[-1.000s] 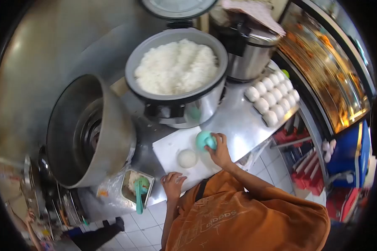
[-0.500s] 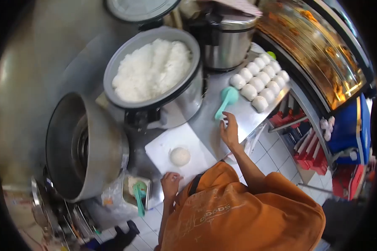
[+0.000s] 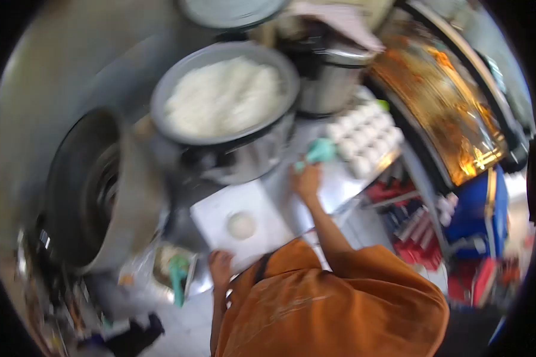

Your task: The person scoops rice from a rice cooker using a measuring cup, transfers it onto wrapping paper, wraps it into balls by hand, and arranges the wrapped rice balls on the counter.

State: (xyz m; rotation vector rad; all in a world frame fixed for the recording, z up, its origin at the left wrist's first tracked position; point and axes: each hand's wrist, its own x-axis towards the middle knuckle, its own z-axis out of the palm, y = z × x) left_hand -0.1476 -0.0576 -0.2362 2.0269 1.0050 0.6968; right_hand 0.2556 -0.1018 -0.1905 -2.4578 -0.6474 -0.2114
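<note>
My right hand [image 3: 307, 180] is closed around the handle of a mint-green rice scoop [image 3: 321, 150], which lies on the steel counter. My left hand [image 3: 221, 263], blurred, has its fingers curled at the near left corner of a white paper sheet [image 3: 258, 205]. On this sheet sits a round mound of white rice [image 3: 241, 225]. Beyond it stands a large cooker [image 3: 253, 157] full of white rice [image 3: 223, 95]. Rows of white wrapped balls [image 3: 366, 137] stand right of the scoop.
An empty deep metal pot [image 3: 140, 202] tilts at left. Near it, a small metal tin [image 3: 190, 275] holds a second green scoop [image 3: 177, 279]. A steel cooker [image 3: 324, 86] stands behind. A lit glass food case [image 3: 441, 101] borders the right, above a blue box [image 3: 476, 208].
My right hand has moved from beside the green scoop onto its handle and closed on it. The view has shifted and blurred. My left hand stays at the paper's corner.
</note>
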